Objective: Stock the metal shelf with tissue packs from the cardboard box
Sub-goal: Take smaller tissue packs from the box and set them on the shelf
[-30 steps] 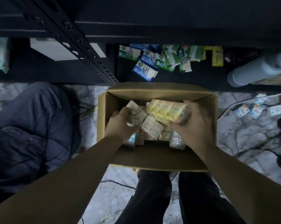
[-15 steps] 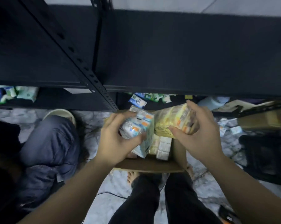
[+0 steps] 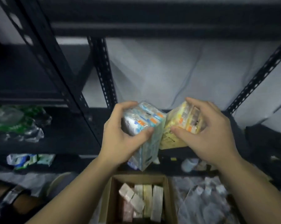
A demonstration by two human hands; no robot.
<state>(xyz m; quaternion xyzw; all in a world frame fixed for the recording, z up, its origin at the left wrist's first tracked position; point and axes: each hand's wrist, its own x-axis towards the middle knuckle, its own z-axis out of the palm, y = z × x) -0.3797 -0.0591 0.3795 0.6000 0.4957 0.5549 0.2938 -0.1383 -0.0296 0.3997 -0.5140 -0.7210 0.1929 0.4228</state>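
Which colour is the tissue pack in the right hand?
Yellow tissue pack, in the right hand; head view.

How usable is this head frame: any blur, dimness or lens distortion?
Head view: dim, bluish light; motion blur smears the shelf posts and edges; wide-angle lens bends the uprights; hands, left and right, and both packs stay fairly sharp.

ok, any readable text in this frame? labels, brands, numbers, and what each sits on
No text can be read anywhere in this view.
Blue-and-white plastic-wrapped tissue pack held by the left hand: print blurred, only orange and blue blocks show.
Yellow plastic-wrapped tissue pack held by the right hand: print blurred.
Packs in the brown cardboard box: too blurred.
Green and blue packets on the black metal shelf: too small and blurred.
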